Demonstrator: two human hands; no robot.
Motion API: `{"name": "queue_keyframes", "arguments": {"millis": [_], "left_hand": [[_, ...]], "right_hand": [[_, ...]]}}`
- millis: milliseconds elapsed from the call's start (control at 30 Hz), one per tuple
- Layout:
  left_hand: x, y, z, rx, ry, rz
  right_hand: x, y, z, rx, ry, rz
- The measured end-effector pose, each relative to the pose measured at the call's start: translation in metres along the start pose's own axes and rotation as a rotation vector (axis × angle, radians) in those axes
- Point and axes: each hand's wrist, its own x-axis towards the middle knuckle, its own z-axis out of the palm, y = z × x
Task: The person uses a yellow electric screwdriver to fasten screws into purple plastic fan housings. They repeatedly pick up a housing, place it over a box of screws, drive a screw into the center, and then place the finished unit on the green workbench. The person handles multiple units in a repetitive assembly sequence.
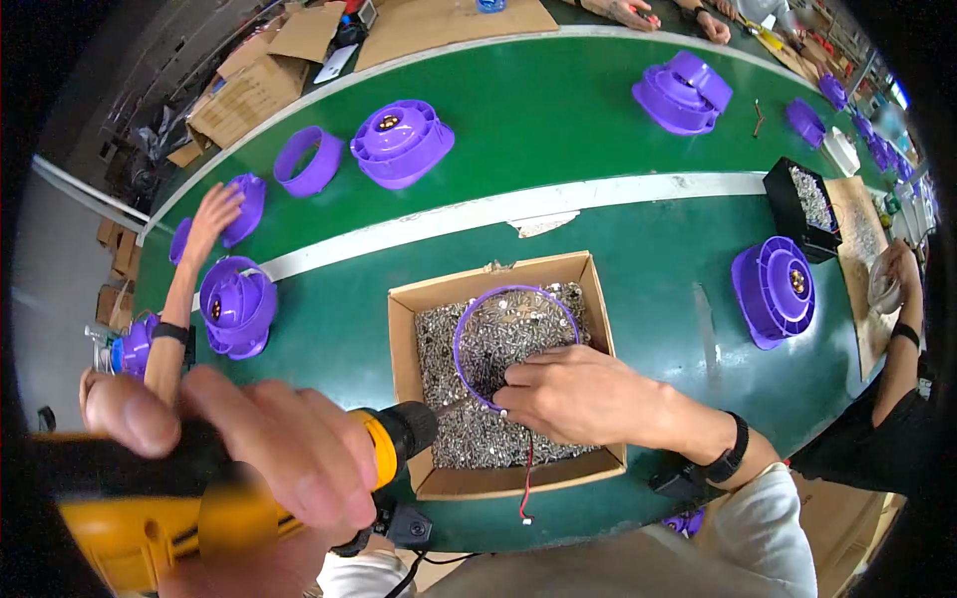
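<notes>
**Purple ring (458, 349) under the right hand's fingers, drill (409, 431) in the left**

The ring lies at the right hand's (573, 396) fingertips, above small metal screws (449, 439) in a cardboard box (404, 349). Those fingers are curled nearly closed on its near rim; their exact grip is hidden. A red-and-black wire (528, 473) hangs below them. To their left, the left hand's (284, 453) fingers wrap the yellow-and-black drill, its bit pointing toward the rim. Beyond both hands' fingers, a purple housing (402, 145) stands on green.
</notes>
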Motion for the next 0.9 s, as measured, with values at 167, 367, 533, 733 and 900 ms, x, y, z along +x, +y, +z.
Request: {"name": "queue_keyframes", "arguments": {"millis": [167, 367, 533, 733, 900], "left_hand": [[0.015, -0.001, -0.032, -0.138, -0.228, -0.168], [0.015, -0.026, -0.019, -0.088, -0.119, -0.021], [0.029, -0.036, -0.021, -0.108, -0.188, -0.148], [0.030, -0.058, -0.014, -0.128, -0.309, -0.266], [0.020, -0.052, -0.015, -0.165, -0.397, -0.273]], "right_hand": [[-0.001, 0.006, -0.008, 0.021, -0.034, 0.022], [0.000, 0.010, -0.009, 0.063, -0.070, 0.032], [0.000, 0.008, -0.006, 0.063, -0.069, 0.036], [-0.003, 0.007, -0.002, 0.007, 0.011, 0.036], [-0.003, -0.003, 0.004, -0.204, 0.058, -0.018]]}}
